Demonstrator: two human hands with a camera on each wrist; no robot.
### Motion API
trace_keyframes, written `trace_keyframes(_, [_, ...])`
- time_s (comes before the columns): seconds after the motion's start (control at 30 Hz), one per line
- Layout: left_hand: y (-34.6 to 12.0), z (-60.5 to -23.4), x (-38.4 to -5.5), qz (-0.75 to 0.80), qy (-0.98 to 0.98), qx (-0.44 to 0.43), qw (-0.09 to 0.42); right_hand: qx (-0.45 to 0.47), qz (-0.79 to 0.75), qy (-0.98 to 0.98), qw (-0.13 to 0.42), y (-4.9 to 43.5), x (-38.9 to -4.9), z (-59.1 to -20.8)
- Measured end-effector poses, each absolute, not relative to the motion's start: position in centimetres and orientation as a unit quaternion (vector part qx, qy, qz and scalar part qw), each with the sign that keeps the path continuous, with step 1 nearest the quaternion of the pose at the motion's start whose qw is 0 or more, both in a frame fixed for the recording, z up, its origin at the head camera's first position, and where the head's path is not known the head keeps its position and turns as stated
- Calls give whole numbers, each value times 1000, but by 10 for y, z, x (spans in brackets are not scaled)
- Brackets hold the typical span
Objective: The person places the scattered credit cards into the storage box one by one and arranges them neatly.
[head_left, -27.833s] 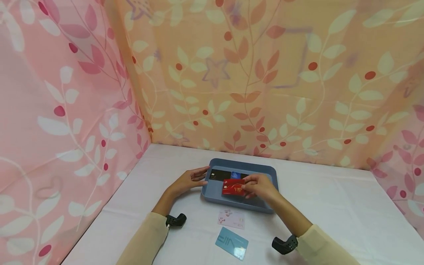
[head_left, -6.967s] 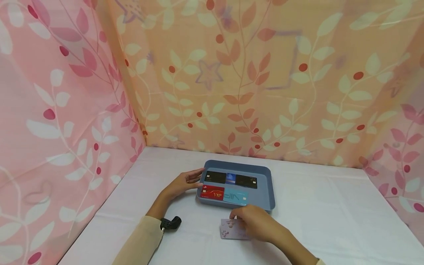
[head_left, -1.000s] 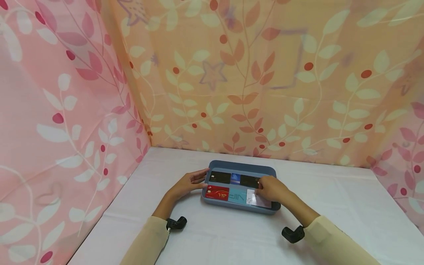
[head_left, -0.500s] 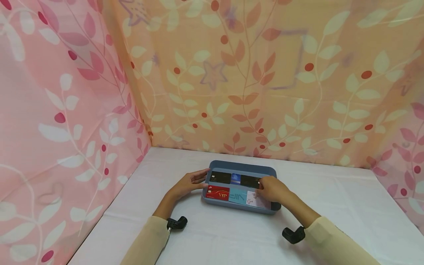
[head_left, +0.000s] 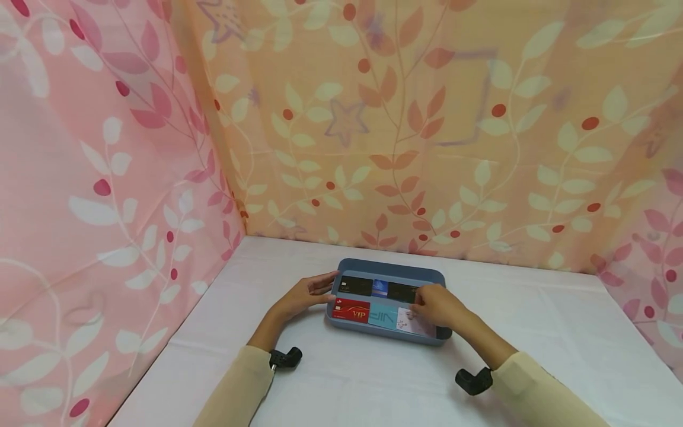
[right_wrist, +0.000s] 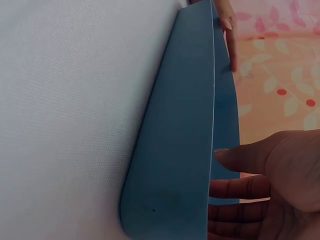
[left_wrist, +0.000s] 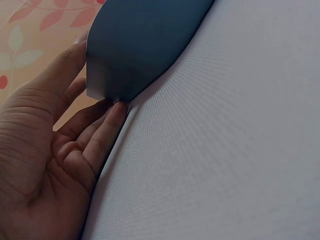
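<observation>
A blue-grey tray (head_left: 392, 265) stands on the white cloth in the head view. Its back row has a black card (head_left: 356, 285), a blue card (head_left: 380, 288) and another black card (head_left: 401, 292). In the front row lie a red VIP card (head_left: 351, 310), a light-blue card (head_left: 382, 316) and a pale floral card (head_left: 407, 322). My left hand (head_left: 300, 298) touches the tray's left end, its fingers fairly straight in the left wrist view. My right hand (head_left: 439, 305) reaches inside over the floral card, thumb apart from the fingers (right_wrist: 240, 189); the tray wall hides some fingertips.
White cloth (head_left: 347, 385) covers the table around the tray. Behind it hangs an orange patterned curtain (head_left: 405, 196), with a pink one (head_left: 155, 237) at the left. Black wrist cameras (head_left: 475, 381) sit on both forearms.
Earlier, the red card was in my right hand, then the floral card above the table; both now lie in the tray, as does the light-blue card. In the last second the floral card's glare has faded.
</observation>
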State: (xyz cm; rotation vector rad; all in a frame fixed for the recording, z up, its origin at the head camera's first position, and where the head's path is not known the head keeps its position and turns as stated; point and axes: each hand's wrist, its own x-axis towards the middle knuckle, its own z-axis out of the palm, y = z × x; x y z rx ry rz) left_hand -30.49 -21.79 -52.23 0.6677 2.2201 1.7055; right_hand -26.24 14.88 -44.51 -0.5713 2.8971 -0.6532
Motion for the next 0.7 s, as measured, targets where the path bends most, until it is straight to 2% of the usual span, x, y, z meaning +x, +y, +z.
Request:
trace_keyframes(0.2, [-216, -521, -310, 584, 771, 214, 135, -204, -217, 954, 43, 153, -263, -444])
trace_keyframes(0.43, [-215, -518, -311, 633, 731, 195, 165, -229, -237, 944, 20, 156, -260, -443])
trace_keyframes(0.7, [-231, -499, -302, 604, 755, 194, 167, -228, -277, 934, -13, 155, -257, -422])
